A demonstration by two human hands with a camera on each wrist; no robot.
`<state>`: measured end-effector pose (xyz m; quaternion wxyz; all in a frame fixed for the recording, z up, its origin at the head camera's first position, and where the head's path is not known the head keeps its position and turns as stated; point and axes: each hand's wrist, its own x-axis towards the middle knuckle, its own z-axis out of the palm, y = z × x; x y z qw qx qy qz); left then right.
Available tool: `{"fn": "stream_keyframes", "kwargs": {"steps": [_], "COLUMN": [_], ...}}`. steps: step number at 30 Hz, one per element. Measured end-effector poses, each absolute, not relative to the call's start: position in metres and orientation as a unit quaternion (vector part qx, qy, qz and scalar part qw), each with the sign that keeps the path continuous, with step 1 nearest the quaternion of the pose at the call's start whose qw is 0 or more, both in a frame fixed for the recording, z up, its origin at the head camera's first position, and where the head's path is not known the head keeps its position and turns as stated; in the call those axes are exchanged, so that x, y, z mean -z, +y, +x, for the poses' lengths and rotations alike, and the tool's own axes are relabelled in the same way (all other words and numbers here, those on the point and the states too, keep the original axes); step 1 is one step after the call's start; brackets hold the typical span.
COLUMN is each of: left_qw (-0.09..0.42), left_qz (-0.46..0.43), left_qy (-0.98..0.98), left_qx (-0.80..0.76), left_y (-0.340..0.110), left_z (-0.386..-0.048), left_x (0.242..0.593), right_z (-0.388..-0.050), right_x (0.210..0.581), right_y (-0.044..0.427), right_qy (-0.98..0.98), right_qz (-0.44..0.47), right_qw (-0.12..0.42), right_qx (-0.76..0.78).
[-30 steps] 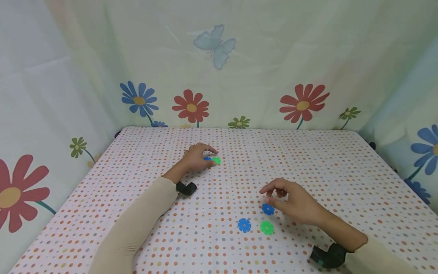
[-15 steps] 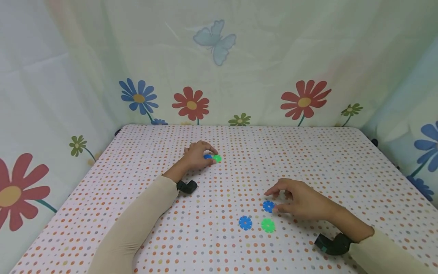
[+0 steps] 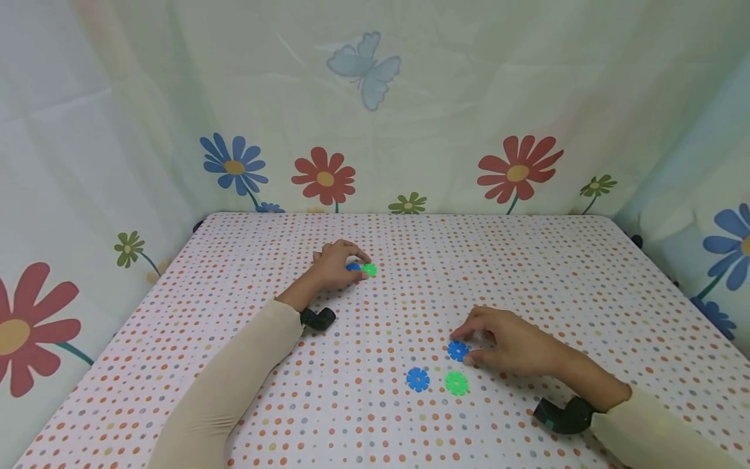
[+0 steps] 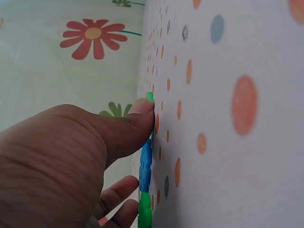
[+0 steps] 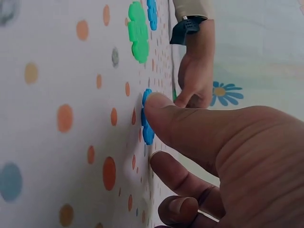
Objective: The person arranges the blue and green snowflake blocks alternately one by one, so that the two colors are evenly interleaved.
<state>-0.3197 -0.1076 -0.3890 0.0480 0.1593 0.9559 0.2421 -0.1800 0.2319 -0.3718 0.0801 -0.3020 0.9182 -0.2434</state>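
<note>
At the back left of the table, my left hand (image 3: 336,266) has thumb and index finger at opposite edges of a green notched disc (image 3: 370,269), with a blue disc (image 3: 353,267) beside it under the hand. In the left wrist view the thumb presses on a green disc (image 4: 150,96), and a blue disc (image 4: 145,166) and another green piece (image 4: 145,211) stand in line with it. My right hand (image 3: 515,342) holds a blue disc (image 3: 458,350) on the table between thumb and index finger; in the right wrist view the thumb covers part of that blue disc (image 5: 148,128).
Another blue disc (image 3: 418,379) and a green disc (image 3: 457,383) lie side by side in front of the right hand. The dotted tabletop (image 3: 328,404) ends at a hanging cloth (image 3: 445,117) with flowers and a butterfly.
My right hand has lowered and its thumb and index finger have come around the blue disc. The left index finger has come down to the green disc at the back.
</note>
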Motion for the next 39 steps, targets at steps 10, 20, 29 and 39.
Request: {"fn": "stream_keyframes", "kwargs": {"steps": [10,20,29,39], "left_qw": [0.039,0.037,0.035,0.038], "left_qz": [0.160,0.164,0.162,0.161], "left_qy": [0.958,0.956,0.957,0.953], "left_qx": [-0.236,-0.239,-0.237,-0.254], "left_y": [-0.106,-0.105,-0.106,-0.108], "left_z": [-0.325,-0.327,-0.325,-0.319], "left_x": [0.384,0.381,0.383,0.392], "right_z": [-0.181,-0.182,-0.180,-0.174], "right_x": [0.369,0.368,0.369,0.374], "right_y": [0.228,0.227,0.227,0.228], "right_qy": [0.925,0.924,0.919,0.913], "right_qz": [-0.293,-0.273,-0.282,-0.294], "right_qw": [0.075,0.090,0.090,0.099], "right_qx": [0.231,0.252,0.260,0.263]}}
